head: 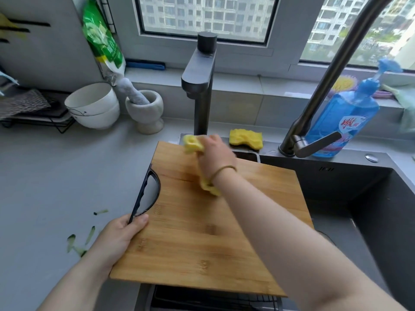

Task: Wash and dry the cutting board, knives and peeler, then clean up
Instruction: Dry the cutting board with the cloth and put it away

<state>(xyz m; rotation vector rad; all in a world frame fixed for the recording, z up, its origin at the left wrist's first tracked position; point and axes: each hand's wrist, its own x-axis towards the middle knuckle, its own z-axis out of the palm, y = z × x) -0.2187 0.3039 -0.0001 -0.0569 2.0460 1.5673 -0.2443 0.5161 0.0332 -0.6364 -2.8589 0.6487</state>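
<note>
Cutting board (202, 232) wiping is under way, so by my reading the task is somewhere in its washing or drying stage; no knives or peeler show in this view, and I cannot tell whether they are done. Green peel scraps (77, 241) lie on the grey table (45, 176) at far left, so the clean-up looks still to come. Next along, the left hand (119, 239) is closed on the board's near left corner, thumb on top just below the dark handle cut-out (149, 194), holding the board across the sink (370, 209) edge. Further right, the right hand (215, 153) is clenched on a yellow cloth (193, 143), pressing it onto the board's far end. A yellow sponge (246, 139) sits just behind, beside the blue soap bottle (343, 122).
</note>
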